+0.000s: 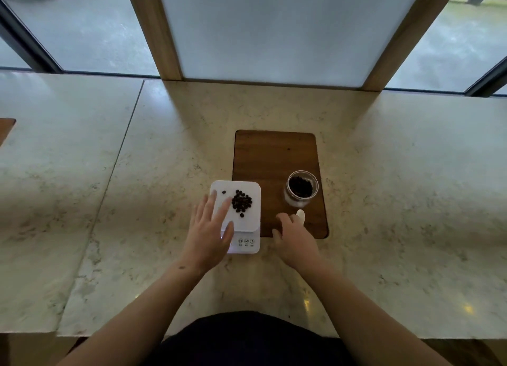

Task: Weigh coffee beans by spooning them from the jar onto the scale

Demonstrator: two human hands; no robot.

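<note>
beans already sit in a small dark heap on the white scale platform, w/ one stray bean off near its far left corner. scale's on the stone counter, its right side overlapping the wood board. jar stands open on that board, just right of the scale, still part full.

left hand lies flat & spread, fingers resting on the platform's left side, holding nothing. right hand is loosely curled by the board's near edge; a white spoon pokes out past it toward the jar. looks like it's got hold of the handle, but can't tell for sure, the grip itself is hidden behind the knuckles.

risks as i see 'em:
- that left hand pressing on the platform would throw the reading off, so any number now is prob junk til it lifts. display is under the palm anyway, can't read it.
- fingertips are close to the heap; a nudge scatters beans off the flat edge, no rim to stop them.
- stray bean near the corner could roll off w/ any bump.
- jar's near the right hand; a careless reach w/ the spoon could tip it.
</note>
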